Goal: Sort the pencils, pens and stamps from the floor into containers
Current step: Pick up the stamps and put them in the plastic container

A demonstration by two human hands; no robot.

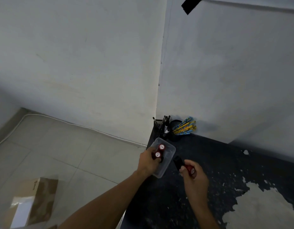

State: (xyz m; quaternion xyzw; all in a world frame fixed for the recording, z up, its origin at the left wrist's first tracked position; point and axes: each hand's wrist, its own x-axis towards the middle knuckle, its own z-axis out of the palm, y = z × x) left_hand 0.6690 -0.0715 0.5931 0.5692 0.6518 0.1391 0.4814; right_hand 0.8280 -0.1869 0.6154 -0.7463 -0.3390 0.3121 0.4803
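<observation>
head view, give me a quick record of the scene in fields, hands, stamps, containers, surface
left hand: grips two red stamps over the clear plastic tub
right hand: holds one red and black stamp beside the tub
pen holder: black mesh, dark pens upright, in the wall corner
pencil cup: black, holds yellow and blue pencils
surface: dark worn tabletop
floor: cardboard box on pale tiles

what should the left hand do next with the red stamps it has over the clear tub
Probably let go: the left hand holds two red round-topped stamps low inside the clear plastic tub, so opening its fingers would leave them there. The right hand grips another red stamp beside the tub, likely next.
</observation>
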